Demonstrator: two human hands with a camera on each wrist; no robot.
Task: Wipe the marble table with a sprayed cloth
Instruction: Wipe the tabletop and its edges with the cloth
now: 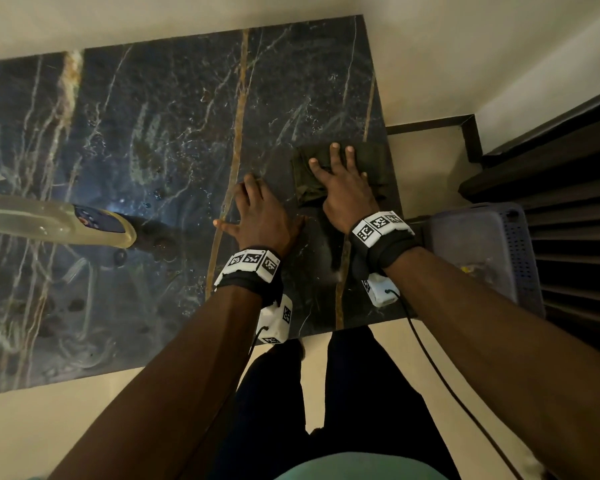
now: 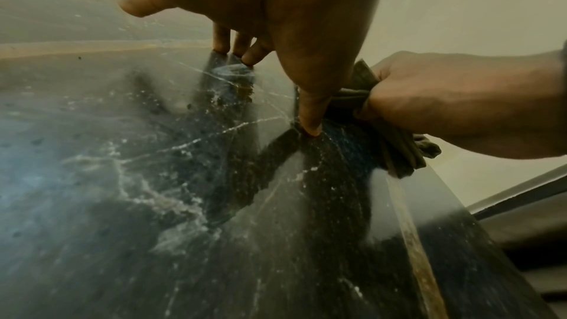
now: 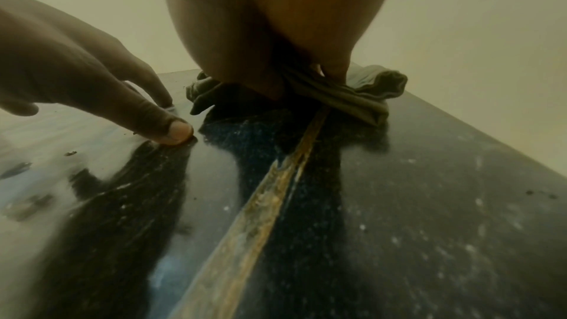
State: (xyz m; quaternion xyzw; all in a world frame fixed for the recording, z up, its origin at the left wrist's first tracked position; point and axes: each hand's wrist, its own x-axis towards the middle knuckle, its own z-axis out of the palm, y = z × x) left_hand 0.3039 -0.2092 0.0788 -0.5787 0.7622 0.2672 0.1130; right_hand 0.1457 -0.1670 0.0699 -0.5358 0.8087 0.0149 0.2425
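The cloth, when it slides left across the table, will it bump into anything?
Yes. The person's left hand rests on the dark marble table just left of the dark green cloth under the right hand. Farther left lies a clear spray bottle.

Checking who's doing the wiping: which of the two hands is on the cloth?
The right hand, fingers spread flat on the dark green cloth near the table's right edge. The left hand rests on bare marble table.

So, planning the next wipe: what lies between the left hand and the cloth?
Only bare marble table, shown in the head view, between left hand and cloth.
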